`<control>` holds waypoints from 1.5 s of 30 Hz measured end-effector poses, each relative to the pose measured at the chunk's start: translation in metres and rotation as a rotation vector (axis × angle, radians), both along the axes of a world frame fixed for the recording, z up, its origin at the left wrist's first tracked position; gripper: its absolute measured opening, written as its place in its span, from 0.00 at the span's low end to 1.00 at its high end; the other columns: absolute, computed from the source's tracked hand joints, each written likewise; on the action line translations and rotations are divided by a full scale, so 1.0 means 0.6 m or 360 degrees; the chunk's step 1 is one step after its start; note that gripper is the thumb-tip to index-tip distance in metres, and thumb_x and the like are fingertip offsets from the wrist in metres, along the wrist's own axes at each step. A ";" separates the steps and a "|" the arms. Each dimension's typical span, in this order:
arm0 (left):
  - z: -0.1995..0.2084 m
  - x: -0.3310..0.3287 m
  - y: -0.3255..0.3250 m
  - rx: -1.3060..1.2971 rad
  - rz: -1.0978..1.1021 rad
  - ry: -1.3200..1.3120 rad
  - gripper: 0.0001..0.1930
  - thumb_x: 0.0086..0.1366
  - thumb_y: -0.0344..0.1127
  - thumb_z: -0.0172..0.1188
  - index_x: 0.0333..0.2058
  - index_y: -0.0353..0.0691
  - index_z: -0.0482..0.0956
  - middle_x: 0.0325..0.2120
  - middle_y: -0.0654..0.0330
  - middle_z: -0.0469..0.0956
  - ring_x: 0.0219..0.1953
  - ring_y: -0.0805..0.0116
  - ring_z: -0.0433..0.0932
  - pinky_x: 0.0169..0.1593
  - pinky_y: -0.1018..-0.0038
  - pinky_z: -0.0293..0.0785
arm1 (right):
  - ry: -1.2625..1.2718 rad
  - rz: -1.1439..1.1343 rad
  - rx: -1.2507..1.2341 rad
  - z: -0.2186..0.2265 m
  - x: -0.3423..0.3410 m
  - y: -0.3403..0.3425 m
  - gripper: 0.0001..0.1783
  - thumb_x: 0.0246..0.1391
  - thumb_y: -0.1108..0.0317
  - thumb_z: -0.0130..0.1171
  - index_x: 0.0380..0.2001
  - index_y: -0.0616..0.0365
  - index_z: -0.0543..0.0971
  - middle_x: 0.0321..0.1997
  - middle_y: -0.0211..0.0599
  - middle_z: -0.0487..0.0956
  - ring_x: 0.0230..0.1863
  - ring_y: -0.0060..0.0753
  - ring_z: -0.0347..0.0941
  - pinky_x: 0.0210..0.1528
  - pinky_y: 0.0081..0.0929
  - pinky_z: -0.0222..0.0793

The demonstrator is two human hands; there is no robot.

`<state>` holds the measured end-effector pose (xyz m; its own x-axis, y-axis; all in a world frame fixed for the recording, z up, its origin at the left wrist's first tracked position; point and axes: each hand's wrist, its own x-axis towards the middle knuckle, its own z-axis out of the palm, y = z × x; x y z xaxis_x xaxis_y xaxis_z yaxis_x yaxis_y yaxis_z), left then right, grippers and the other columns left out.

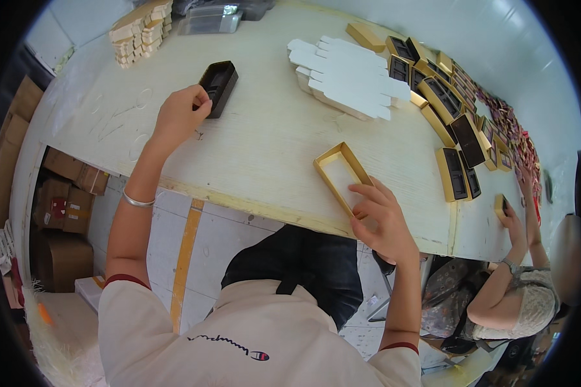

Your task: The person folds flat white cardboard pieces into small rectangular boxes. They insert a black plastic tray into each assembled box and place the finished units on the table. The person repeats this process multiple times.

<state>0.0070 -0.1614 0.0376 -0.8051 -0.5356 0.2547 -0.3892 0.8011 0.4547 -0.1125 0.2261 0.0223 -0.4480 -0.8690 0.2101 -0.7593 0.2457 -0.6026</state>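
My left hand [182,115] has its fingers closed at the near end of a dark box insert tray [222,86], which lies on the table. Farther right and nearer to me, a shallow gold open box [332,155] with a white inside sits tilted at an angle by the table's front edge. My right hand [382,216] grips its near right end, thumb and fingers around the wall. Nothing shows inside the box. The underside of the left fingers is partly hidden.
A stack of white flat cardboard blanks [348,71] lies beyond the gold box. Several gold boxes with dark inserts [440,97] line the right side. At the right, a co-worker's hand [513,226] holds a small box. Folded cardboard pieces [141,32] and clear plastic trays [210,20] lie far left.
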 end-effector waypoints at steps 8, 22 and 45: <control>-0.013 0.008 0.029 -0.0145 -0.0149 -0.0026 0.15 0.62 0.25 0.56 0.48 0.38 0.73 0.32 0.52 0.80 0.33 0.55 0.79 0.39 0.67 0.74 | 0.0038 0.0026 -0.0129 -0.021 -0.015 -0.001 0.04 0.40 0.73 0.60 0.22 0.61 0.76 0.51 0.44 0.76 0.61 0.60 0.63 0.64 0.46 0.59; 0.023 0.020 -0.006 -0.0229 -0.0456 0.0515 0.18 0.56 0.24 0.64 0.46 0.38 0.74 0.40 0.56 0.75 0.43 0.61 0.75 0.49 0.70 0.70 | 0.0121 0.0051 -0.0339 -0.039 -0.014 -0.006 0.06 0.36 0.73 0.58 0.23 0.61 0.75 0.49 0.44 0.76 0.59 0.60 0.65 0.63 0.49 0.60; 0.002 -0.094 0.222 0.0429 -0.1510 -0.0279 0.34 0.57 0.42 0.67 0.60 0.40 0.65 0.56 0.56 0.65 0.49 0.65 0.72 0.48 0.70 0.72 | 0.0448 -0.0322 0.0004 0.044 0.013 0.019 0.22 0.48 0.63 0.65 0.48 0.56 0.78 0.42 0.45 0.72 0.41 0.46 0.69 0.43 0.36 0.68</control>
